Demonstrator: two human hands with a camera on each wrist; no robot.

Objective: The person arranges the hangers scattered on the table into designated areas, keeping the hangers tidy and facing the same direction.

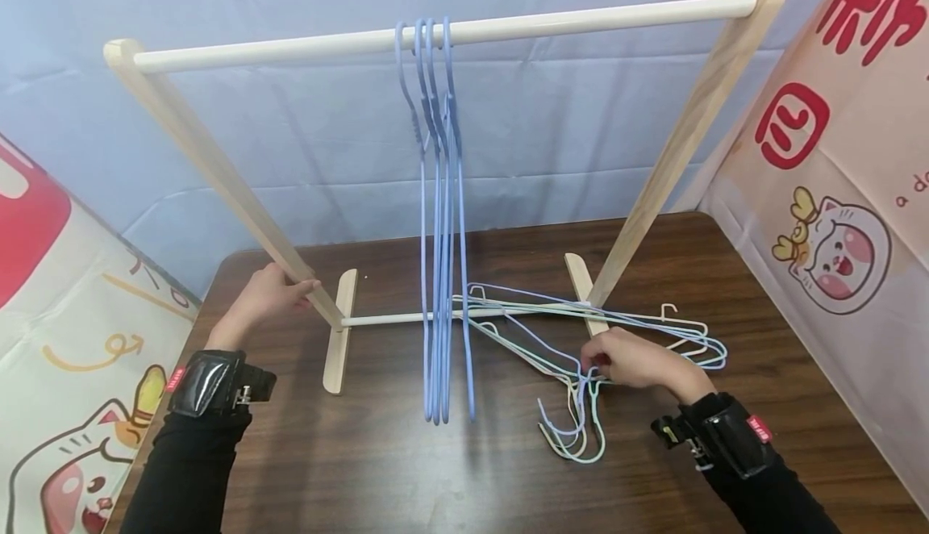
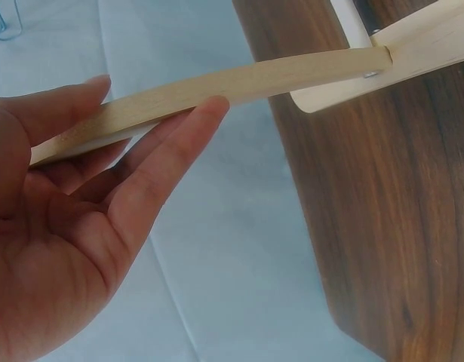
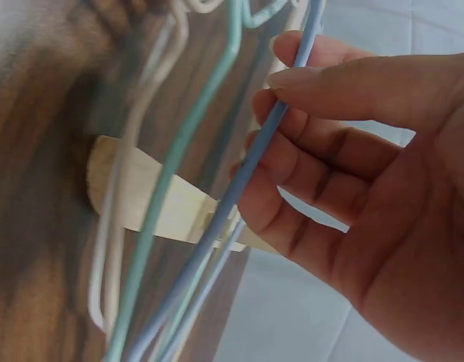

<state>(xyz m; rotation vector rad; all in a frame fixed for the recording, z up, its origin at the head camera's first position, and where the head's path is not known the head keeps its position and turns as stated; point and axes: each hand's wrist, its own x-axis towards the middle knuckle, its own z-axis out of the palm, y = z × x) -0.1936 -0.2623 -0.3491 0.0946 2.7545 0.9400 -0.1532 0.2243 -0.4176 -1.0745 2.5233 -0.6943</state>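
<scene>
With thumb on one side and fingers on the other, my left hand (image 1: 264,300) holds the left wooden post (image 2: 194,90) of a clothes rack, low down near its foot. My right hand (image 1: 642,360) pinches a blue clothes hanger (image 3: 247,166) between thumb and fingers. That hanger lies in a loose pile on the table's right side, with mint-green hangers (image 3: 167,170) and cream hangers (image 3: 126,143) beside it. The hooks in the pile point mostly toward me. Several blue hangers (image 1: 438,276) hang close together from the rack's white top rod (image 1: 581,22), near its middle.
The rack's right post (image 1: 682,139) stands behind the pile, its wooden foot (image 1: 579,276) partly under the hangers. A white lower rod (image 1: 385,319) joins the feet. Blue cloth (image 1: 290,123) backs the brown table (image 1: 377,469), and printed cloths flank both sides.
</scene>
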